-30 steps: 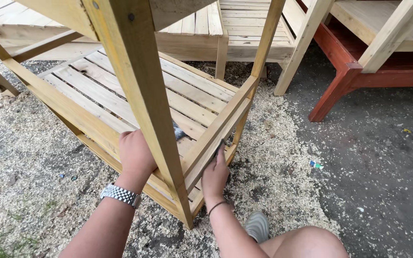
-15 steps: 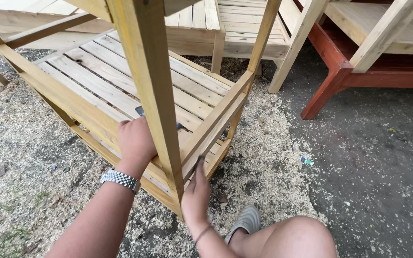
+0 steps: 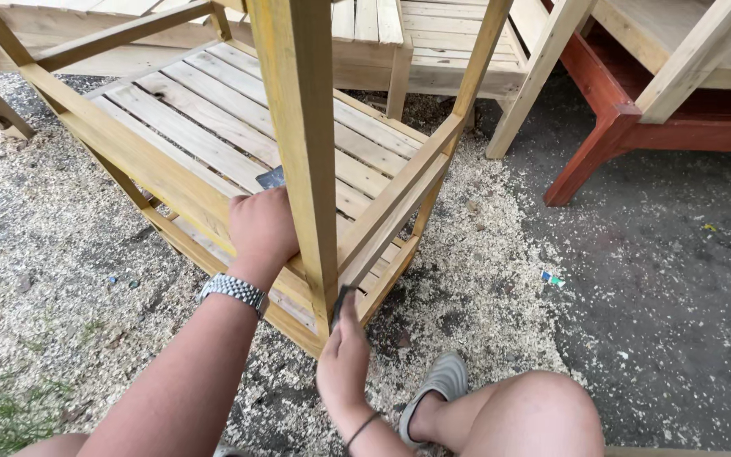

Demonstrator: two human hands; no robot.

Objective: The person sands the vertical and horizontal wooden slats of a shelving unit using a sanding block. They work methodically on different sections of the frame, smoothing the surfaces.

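Note:
A pale wooden frame with a slatted shelf (image 3: pixel 213 127) stands on sawdust-strewn ground. My left hand (image 3: pixel 262 227), with a metal watch (image 3: pixel 232 290) on its wrist, grips the shelf's front rail (image 3: pixel 141 161) just left of the upright corner post (image 3: pixel 302 144). A small dark grey piece (image 3: pixel 271 178) shows just past its fingers; I cannot tell if the hand holds it. My right hand (image 3: pixel 344 355), with a thin dark band on its wrist, presses a small dark sanding piece (image 3: pixel 342 298) against the post's lower end.
My bare knee (image 3: pixel 535 415) and a grey shoe (image 3: pixel 438 385) are at the bottom right. More pale wooden furniture (image 3: pixel 433 42) stands behind, and a red-brown piece (image 3: pixel 611 127) stands at the right on dark ground. Sawdust (image 3: pixel 484 254) lies around the frame.
My right hand has slid from the side rail down to the foot of the corner post. My left hand stays on the front rail. The view has shifted slightly.

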